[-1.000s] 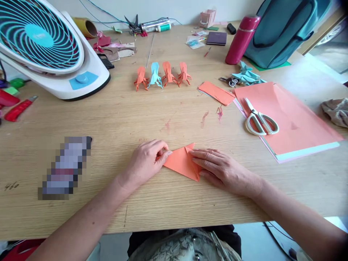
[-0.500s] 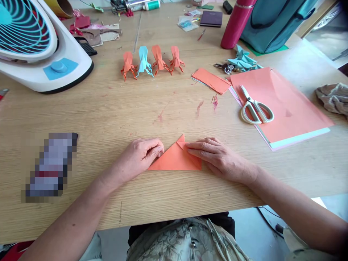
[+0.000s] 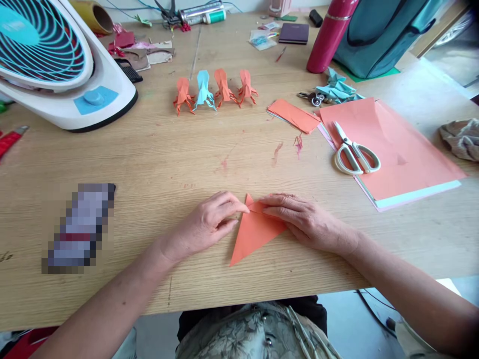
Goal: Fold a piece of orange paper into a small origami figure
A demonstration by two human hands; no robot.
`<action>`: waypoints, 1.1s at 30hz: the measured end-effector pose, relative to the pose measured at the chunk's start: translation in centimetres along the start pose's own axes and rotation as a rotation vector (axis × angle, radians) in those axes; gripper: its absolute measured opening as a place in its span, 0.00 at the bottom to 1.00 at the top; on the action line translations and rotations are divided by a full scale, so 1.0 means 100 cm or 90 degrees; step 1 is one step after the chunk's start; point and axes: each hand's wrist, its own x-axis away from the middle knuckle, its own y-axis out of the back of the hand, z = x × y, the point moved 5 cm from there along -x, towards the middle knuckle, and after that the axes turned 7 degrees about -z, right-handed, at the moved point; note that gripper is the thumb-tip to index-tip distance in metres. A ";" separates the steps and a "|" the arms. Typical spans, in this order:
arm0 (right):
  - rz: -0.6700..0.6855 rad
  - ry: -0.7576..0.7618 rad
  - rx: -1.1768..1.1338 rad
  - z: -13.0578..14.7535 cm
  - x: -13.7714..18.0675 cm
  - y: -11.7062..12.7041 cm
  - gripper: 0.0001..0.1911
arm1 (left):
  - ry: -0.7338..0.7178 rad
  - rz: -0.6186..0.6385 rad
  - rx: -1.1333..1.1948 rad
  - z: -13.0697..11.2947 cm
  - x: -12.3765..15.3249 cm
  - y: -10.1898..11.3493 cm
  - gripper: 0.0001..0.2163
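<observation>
The paper (image 3: 255, 234) has turned. I have my left fingers (image 3: 234, 203) parted, touching it, my right fingers (image 3: 280, 201) extended across it.

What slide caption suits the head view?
Left hand and right hand on folded orange paper, four paper figures beyond.

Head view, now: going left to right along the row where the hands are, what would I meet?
Pixelated phone-shaped patch → left hand → folded orange paper → right hand.
</observation>
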 end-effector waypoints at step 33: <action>-0.064 -0.072 0.114 0.009 -0.004 0.000 0.19 | 0.128 0.002 0.055 -0.004 0.000 -0.006 0.10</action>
